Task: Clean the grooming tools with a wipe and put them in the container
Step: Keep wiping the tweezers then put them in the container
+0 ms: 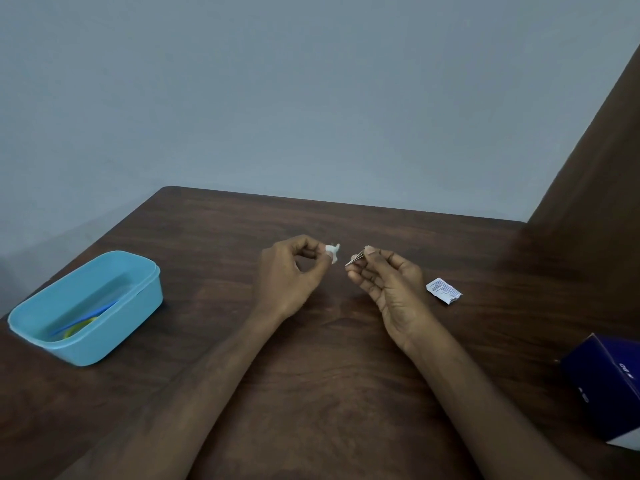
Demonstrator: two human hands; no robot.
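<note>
Head view is taken up by a dark brown wood-grain desk (311, 358) set against a plain grey-blue wall (277, 98), with a dark brown panel (595, 161) rising at the right edge. Two bare forearms are extended over the middle of the desk. One small white wipe (334, 252) is pinched between the thumb and curled fingers of the left hand (289, 271), held just above the surface. One thin metal grooming tool, apparently tweezers (356, 256), is gripped by the right hand (388, 282), its fingers curled round the shaft and the thumb pressed on top; the tip is pointed down and to the left, toward the wipe. Wipe and tweezers are held near each other but apart, a narrow gap being visible between them.

One light blue plastic container (104, 337) is placed at the left of the desk, well apart from the hands, uncovered. Inside it, one blue slender tool (85, 318) and one yellow-green item (81, 327) are seen lying against the near wall; what they are exactly cannot be told. One torn white sachet (444, 290) with printed text is lying flat just to the right of the right hand. One dark blue box (606, 386) is cut off by the lower right edge.
</note>
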